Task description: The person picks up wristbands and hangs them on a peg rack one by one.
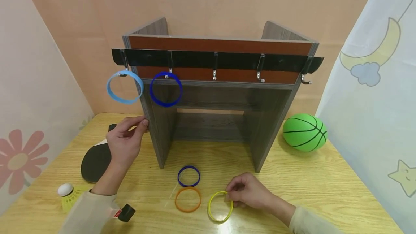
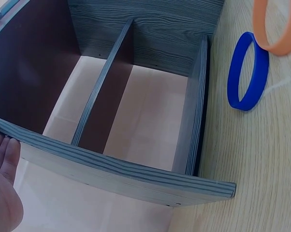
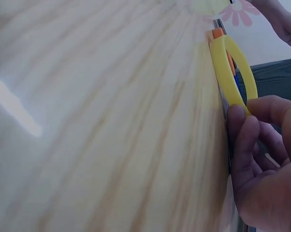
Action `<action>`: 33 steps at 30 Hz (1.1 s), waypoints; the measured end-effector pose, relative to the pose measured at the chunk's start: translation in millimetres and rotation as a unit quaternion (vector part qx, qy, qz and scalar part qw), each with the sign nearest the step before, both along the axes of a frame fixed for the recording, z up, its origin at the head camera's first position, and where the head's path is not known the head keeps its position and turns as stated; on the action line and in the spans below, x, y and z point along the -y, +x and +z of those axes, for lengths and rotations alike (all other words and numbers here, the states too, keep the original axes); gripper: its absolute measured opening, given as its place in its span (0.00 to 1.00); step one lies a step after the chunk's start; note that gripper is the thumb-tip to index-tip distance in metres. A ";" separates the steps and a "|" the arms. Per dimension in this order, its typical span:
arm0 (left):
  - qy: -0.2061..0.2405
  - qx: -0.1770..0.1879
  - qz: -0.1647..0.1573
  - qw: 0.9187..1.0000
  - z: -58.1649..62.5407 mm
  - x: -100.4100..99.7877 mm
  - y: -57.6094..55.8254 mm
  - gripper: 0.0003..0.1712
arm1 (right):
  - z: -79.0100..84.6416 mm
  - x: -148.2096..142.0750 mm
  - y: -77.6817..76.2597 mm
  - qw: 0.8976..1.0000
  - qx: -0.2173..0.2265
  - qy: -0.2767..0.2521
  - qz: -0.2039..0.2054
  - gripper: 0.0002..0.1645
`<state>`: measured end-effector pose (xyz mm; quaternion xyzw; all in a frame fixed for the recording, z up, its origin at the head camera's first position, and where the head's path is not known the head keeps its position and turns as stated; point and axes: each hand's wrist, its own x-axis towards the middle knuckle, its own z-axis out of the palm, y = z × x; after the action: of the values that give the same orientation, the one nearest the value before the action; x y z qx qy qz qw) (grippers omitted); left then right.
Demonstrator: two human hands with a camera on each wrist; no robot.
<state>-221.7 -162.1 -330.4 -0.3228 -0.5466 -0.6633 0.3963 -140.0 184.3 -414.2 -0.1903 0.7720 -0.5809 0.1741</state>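
Note:
My right hand (image 1: 249,191) pinches the edge of a yellow wristband (image 1: 209,210) at the tabletop; the right wrist view shows thumb and fingertips on the band (image 3: 224,72). With thumb and fingers my left hand (image 1: 125,142) grips the left side panel's front edge on a grey wooden shelf unit (image 1: 152,129); its fingers are partly hidden. An orange wristband (image 1: 177,205) and a dark blue wristband (image 1: 199,178) lie left of the yellow one. A light blue wristband (image 1: 141,86) hangs from the leftmost hook, another blue wristband (image 1: 151,95) from the second.
A black strip (image 1: 195,56) with several metal hooks crosses the shelf's front; three hooks at right are bare. A green ball (image 1: 304,133) sits right of the shelf. At left lie a black paddle (image 1: 95,163) and a yellow shuttlecock (image 1: 66,192).

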 end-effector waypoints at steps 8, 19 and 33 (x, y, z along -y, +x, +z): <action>0.000 -0.002 -0.002 1.000 0.3 0.0 0.2 0.08 | 2.6 -10.8 1.1 0.997 0.062 -0.055 -0.004 0.08; -0.010 -0.006 0.010 1.000 0.9 1.0 -1.7 0.05 | 5.5 -24.3 -2.1 0.989 0.093 -0.114 0.001 0.04; -0.006 -0.006 0.009 1.000 -2.6 1.5 -2.3 0.07 | 11.9 -30.9 -7.3 0.972 0.065 -0.224 -0.020 0.11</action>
<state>-224.0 -163.7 -332.9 -0.3240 -0.5511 -0.6547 0.4033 -147.3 215.2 -402.4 -0.1706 0.6128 -0.7536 0.1656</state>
